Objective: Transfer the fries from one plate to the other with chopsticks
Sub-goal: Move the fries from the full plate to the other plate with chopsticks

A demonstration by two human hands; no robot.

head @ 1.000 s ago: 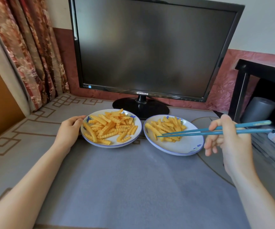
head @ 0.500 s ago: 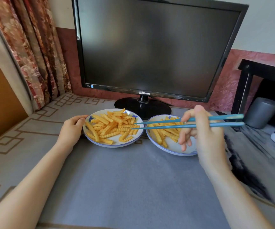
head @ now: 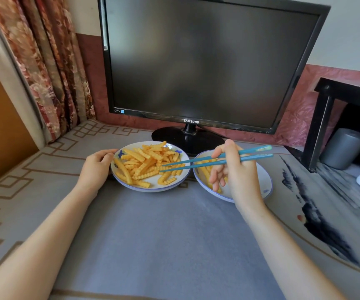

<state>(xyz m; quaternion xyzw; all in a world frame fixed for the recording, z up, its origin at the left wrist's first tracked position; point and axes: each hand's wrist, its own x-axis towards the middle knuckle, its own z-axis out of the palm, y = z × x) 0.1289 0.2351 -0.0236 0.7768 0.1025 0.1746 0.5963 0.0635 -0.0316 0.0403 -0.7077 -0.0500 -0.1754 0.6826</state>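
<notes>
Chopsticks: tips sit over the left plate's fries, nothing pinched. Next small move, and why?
Probably dip the chopsticks and close the tips on one fry at the right side of the fries on the left plate. The tips are slightly parted over that pile, holding nothing; the left hand holds that plate's rim, and the right plate has bare room.
</notes>
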